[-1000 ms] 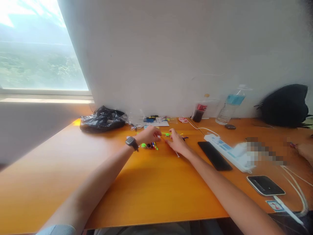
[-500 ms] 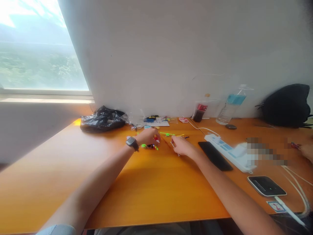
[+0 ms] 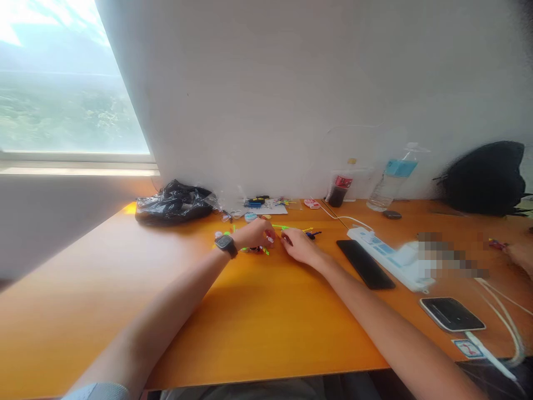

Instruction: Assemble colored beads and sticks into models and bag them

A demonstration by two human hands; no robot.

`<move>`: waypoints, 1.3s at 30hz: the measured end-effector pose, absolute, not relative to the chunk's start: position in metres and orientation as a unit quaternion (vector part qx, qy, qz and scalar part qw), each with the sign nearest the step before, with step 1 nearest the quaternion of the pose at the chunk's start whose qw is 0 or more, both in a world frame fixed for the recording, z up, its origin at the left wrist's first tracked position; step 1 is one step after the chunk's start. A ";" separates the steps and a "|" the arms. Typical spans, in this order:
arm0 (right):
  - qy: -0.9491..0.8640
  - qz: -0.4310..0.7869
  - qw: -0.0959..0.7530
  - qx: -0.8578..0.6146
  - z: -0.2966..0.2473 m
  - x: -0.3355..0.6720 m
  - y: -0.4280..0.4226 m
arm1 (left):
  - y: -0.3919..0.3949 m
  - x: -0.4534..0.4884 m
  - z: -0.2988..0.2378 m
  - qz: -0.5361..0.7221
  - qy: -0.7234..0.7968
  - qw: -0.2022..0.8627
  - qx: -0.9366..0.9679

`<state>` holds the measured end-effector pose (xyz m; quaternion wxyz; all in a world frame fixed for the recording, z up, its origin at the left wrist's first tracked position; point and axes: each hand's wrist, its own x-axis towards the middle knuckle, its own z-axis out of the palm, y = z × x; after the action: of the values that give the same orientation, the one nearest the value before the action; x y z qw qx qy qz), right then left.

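Observation:
My left hand (image 3: 259,230), with a dark watch (image 3: 226,244) on its wrist, is closed in a pinch on a small white piece (image 3: 270,239). Beneath that hand lie small coloured plastic parts, partly hidden, among them a yellow-green piece (image 3: 265,250). A short gap away, my right hand (image 3: 296,243) has its fingers pinched together toward the left one. What they hold, if anything, is too small to make out. Just beyond it is a long thin green part (image 3: 285,227), and at its right a small dark blue part (image 3: 311,235).
Along the wall stand a black plastic bag (image 3: 172,203), a cola bottle (image 3: 340,190) and a water bottle (image 3: 391,180). To the right lie a black slab (image 3: 364,264), a white power strip (image 3: 385,256) and a phone-like device (image 3: 452,314). Another person's hand (image 3: 520,253) shows at the right edge.
My right hand has moved left and slightly away from me, closer to my left hand. The thin white stick seen at its fingers before no longer shows. My left hand has hardly moved.

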<state>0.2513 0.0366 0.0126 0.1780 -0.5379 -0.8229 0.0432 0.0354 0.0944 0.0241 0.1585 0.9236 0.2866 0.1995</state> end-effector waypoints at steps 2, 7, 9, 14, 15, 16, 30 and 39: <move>-0.832 0.046 0.183 -0.522 0.013 0.249 0.035 | 0.096 0.035 0.023 0.205 0.284 0.150 0.924; -0.837 0.046 0.198 -0.508 0.008 0.244 0.035 | 0.098 0.029 0.023 0.210 0.274 0.128 0.930; -0.837 0.043 0.217 -0.501 0.009 0.242 0.034 | 0.098 0.027 0.025 0.202 0.269 0.129 0.933; -0.835 0.007 0.278 -0.474 0.031 0.251 0.032 | 0.098 0.025 0.023 0.196 0.287 0.118 0.930; -0.841 0.010 0.283 -0.461 0.036 0.256 0.033 | 0.098 0.026 0.023 0.203 0.292 0.111 0.928; -0.850 0.021 0.283 -0.443 0.039 0.263 0.035 | 0.099 0.026 0.022 0.207 0.295 0.106 0.927; -0.862 -0.017 0.229 -0.452 0.015 0.285 0.063 | 0.094 0.016 0.051 0.268 0.313 0.100 0.906; -0.835 -0.019 0.220 -0.503 0.008 0.285 0.070 | 0.090 0.005 0.076 0.316 0.346 0.112 0.877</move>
<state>0.2848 0.0702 0.0075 0.2204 -0.5033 -0.8353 -0.0194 0.0047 0.0904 0.0759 0.1121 0.8766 0.3455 0.3156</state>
